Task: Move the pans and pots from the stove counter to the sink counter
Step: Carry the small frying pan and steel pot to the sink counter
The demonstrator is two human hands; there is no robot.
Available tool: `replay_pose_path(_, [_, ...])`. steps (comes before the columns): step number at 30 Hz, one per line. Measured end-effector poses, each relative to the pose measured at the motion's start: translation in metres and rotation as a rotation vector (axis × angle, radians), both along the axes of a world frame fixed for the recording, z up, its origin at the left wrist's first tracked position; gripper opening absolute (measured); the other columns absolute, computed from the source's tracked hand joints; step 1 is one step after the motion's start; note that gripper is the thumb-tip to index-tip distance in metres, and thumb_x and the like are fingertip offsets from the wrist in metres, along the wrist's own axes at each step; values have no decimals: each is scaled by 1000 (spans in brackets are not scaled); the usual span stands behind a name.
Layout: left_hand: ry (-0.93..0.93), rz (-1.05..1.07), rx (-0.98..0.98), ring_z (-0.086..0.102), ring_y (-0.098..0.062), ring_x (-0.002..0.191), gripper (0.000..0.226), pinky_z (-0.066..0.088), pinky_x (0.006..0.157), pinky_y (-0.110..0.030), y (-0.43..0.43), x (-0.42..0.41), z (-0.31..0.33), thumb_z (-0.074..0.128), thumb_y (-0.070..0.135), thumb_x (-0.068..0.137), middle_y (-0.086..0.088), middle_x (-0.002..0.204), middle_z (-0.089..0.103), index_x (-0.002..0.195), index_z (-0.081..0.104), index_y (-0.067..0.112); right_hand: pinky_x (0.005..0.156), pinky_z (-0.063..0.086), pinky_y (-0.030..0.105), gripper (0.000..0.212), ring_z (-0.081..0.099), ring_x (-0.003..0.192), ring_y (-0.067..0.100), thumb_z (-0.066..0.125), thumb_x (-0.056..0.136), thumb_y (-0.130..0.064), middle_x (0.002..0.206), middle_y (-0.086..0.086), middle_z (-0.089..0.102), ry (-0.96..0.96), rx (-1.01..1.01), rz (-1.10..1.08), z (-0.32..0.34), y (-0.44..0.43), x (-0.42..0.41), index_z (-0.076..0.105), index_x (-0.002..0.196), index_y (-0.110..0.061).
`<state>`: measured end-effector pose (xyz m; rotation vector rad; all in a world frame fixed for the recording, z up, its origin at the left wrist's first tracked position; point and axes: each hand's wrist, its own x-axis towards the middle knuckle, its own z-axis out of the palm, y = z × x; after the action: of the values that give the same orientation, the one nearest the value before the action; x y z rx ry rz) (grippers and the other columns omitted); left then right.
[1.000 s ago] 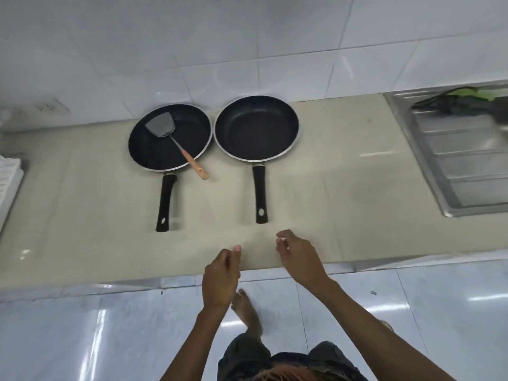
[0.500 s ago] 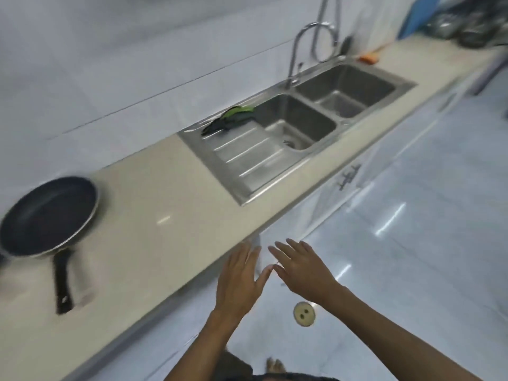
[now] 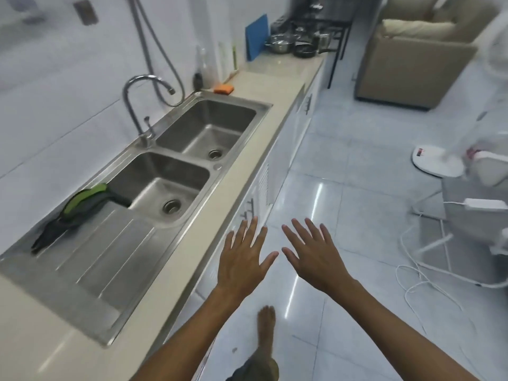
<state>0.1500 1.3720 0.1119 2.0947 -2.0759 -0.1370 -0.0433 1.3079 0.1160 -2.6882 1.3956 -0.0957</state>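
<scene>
Two hands are hanging empty over the floor tiles, just off the near edge of the surface (image 3: pixel 242 171): left hand (image 3: pixel 242 259) and right hand (image 3: pixel 316 257), both palm-down with fingers spread, grasping nothing.

Item, pots and pans (image 3: pixel 295 44): a blurred cluster of metal pots and a dark pan is sitting at the far end of the surface, beside a blue board (image 3: pixel 257 37) that is leaning on the wall. Exact count cannot be told.

Item, sink (image 3: pixel 165 171): a double steel basin with a ribbed drainboard is lying left of the hands, between them and nothing of the task.

Relation: the cluster is lying well ahead, far and slightly right of both hands, along the long axis of the surface. Neither hand is clearly nearer. Judged step: walking the length of the surface is coming before any grasp.
</scene>
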Motion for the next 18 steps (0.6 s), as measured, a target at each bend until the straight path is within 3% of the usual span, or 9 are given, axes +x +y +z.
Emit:
replay_pose_path(3, [21, -24, 25, 5, -24, 156, 84, 12, 125, -53, -88, -8, -3, 8, 76, 92, -1, 168, 7, 160, 22, 27, 118, 28, 60, 65, 32, 148, 37, 20, 102, -57, 161, 9, 38, 17, 24, -62, 0, -74, -11, 38, 155, -23])
replay_pose_path(8, [50, -88, 17, 19, -26, 154, 82, 22, 122, -57, -233, -24, 7, 19, 75, 94, -3, 166, 23, 156, 36, 25, 120, 26, 58, 69, 29, 150, 36, 14, 100, -59, 163, 8, 34, 43, 20, -153, 15, -202, -24, 34, 157, -25])
replay_pose_path(18, [3, -123, -2, 7, -21, 156, 90, 8, 126, -50, -517, -64, 5, 4, 81, 88, 3, 169, 10, 159, 25, 30, 114, 36, 59, 64, 42, 143, 36, 25, 101, -57, 156, 8, 46, -11, -20, -248, 21, -455, -73, 47, 150, -23])
